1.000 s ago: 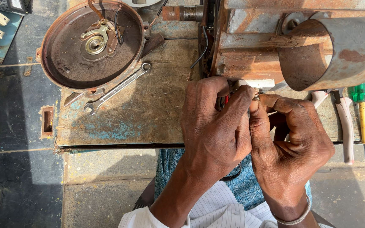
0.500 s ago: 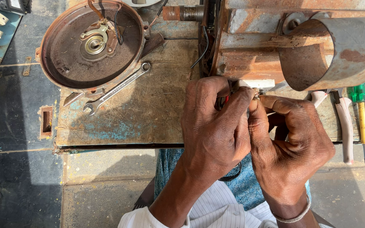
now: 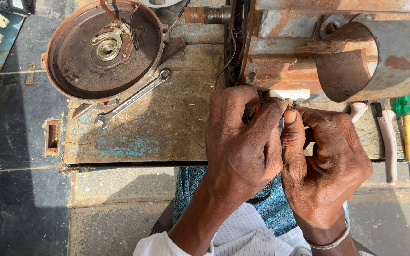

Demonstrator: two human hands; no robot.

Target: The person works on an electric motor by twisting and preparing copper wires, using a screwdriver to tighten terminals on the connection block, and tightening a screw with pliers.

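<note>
Both hands curled tight around a small hidden part beside rusty round pan.

sleeves: white, pinstriped | right wrist: thin silver bangle | lap: blue patterned cloth

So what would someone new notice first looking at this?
Two hands pressed together at centre: the left hand and right hand pinch something small and red, mostly hidden, against the rusty metal frame. Upper left on the worn wooden board sits a round rusty motor housing, a combination wrench beside it. A green-handled screwdriver lies far right.
</note>
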